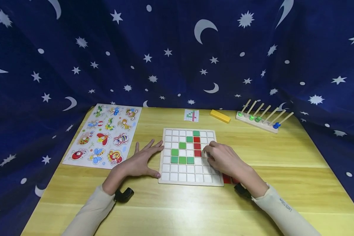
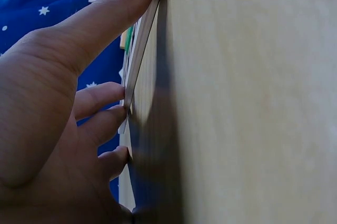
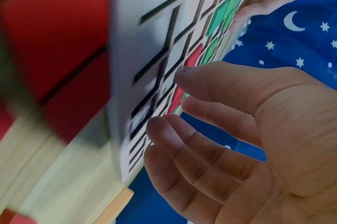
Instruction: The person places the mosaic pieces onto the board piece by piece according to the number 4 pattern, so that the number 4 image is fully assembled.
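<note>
Wooden and gridded, the board [image 1: 191, 177] lies flat at the middle of the table [image 1: 283, 157], with both hands at it. The left hand [image 1: 141, 161] rests flat on the table, fingers straight and spread, thumb and fingertips touching the board's left edge; the left wrist view shows the thumb [image 2: 113, 11] pressed along that edge [image 2: 138, 56]. The right hand [image 1: 222, 158] lies over the board's right side, fingers relaxed and slightly bent, tips near the red tiles [image 1: 197, 146]; whether it holds a tile I cannot tell. Green tiles [image 1: 182, 160] sit left of the red ones. More red pieces [image 1: 226, 179] lie just off the board's near right corner. Farther out: an insect puzzle [image 1: 106, 136] at left, a pattern card [image 1: 191, 115], a yellow block [image 1: 220, 116] and a peg rack [image 1: 261, 120] at the back.
</note>
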